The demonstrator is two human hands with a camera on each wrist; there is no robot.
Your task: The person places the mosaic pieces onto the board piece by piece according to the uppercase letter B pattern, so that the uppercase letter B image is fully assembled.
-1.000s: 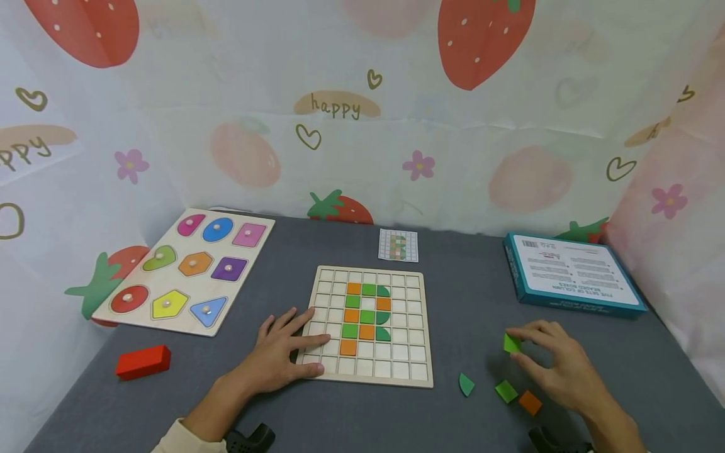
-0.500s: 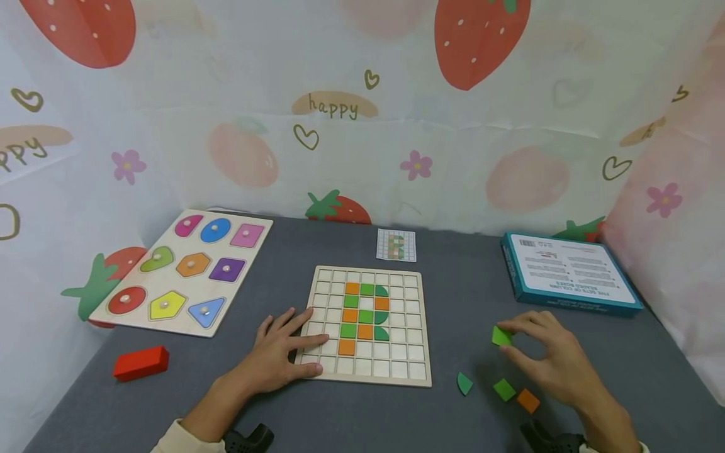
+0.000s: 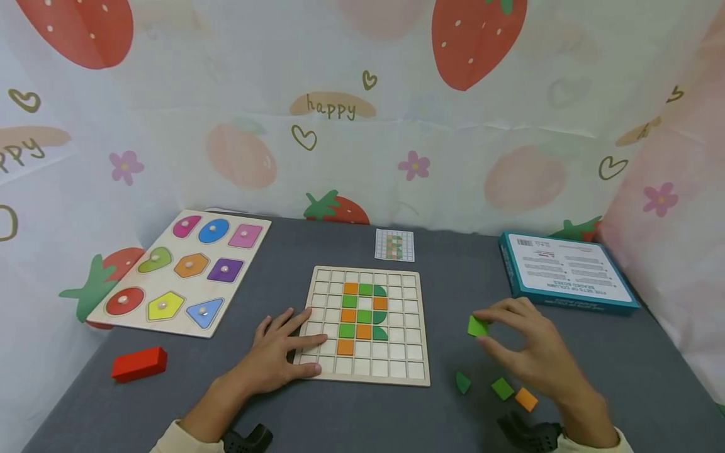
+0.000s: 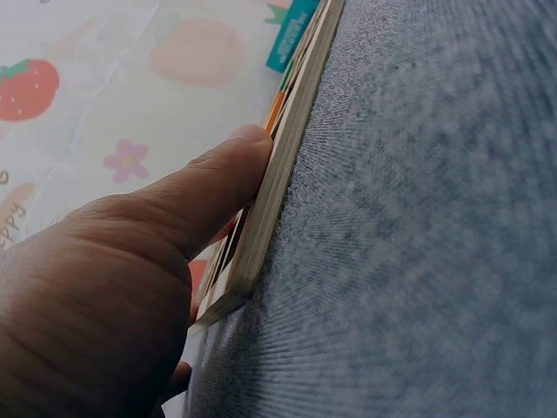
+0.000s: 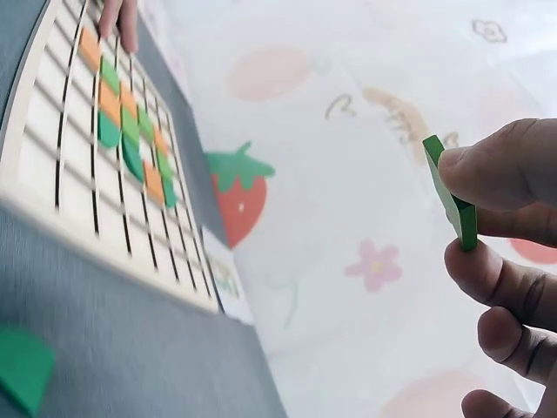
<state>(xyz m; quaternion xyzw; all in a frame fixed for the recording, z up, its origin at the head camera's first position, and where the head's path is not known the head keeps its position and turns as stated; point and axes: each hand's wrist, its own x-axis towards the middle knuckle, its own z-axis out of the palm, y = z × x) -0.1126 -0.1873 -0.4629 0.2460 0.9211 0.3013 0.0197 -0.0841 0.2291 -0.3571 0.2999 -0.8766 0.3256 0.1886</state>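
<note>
My left hand [image 3: 281,349] rests with spread fingers on the left edge of a wooden grid board [image 3: 396,371]; in the left wrist view the thumb [image 4: 218,178] lies along the board's rim. Orange and green square tiles and several dark green rounded tiles fill part of the grid. Right of the board, my right hand [image 3: 529,352] pinches a light green square tile [image 3: 477,326] between thumb and fingers, above the table. The right wrist view shows this tile [image 5: 452,205] edge-on. On the table below lie a dark green rounded tile [image 3: 462,382], a green square tile [image 3: 502,389] and an orange square tile [image 3: 526,399].
A small pattern card [image 3: 394,245] lies behind the board. At the back right sits a teal box [image 3: 569,272]. A knobbed shape puzzle [image 3: 187,296] and a red block [image 3: 139,364] are on the left. A printed cloth wall [image 3: 340,151] encloses the table.
My right hand has moved left toward the grid board, carrying the green square tile. The left hand stays on the board. The view has shifted slightly.
</note>
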